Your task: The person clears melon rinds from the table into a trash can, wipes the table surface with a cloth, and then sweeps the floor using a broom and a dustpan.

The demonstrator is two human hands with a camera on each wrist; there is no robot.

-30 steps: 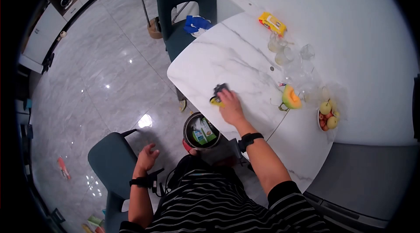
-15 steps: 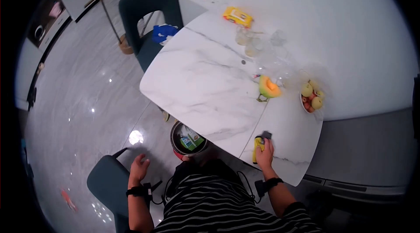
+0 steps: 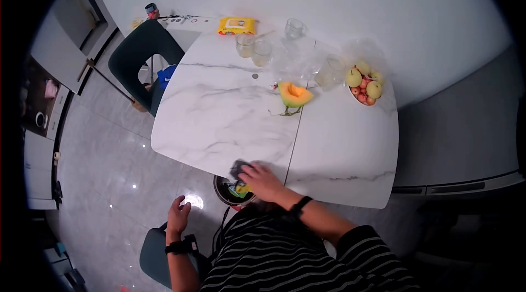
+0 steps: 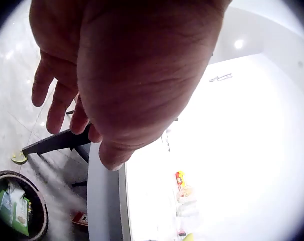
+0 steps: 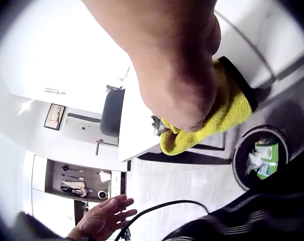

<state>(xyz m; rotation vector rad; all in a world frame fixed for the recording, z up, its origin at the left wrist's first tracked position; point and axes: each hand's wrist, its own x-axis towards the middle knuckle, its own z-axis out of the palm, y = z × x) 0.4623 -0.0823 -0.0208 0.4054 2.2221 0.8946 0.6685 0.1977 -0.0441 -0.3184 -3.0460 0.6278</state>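
Observation:
My right hand grips a yellow and grey cleaning cloth at the table's front edge. In the head view the cloth's grey part is blurred and overlaps the rim of the trash bin below. The right wrist view shows the cloth's yellow side bunched under the hand, with a black border at one end. Off to the left of the bin, my left hand hangs in the air with loose fingers and holds nothing. White marble table stretches out in front of me.
A cut melon lies mid-table. Behind it are glasses, clear plastic bags and a yellow wipes pack. A fruit bowl stands at the right. Dark chairs stand at the table's left and beside my left arm.
My right hand swept the cloth from mid-table to the table's right part, then back left to the front edge by the bin. The head view turned right. My left hand stayed empty.

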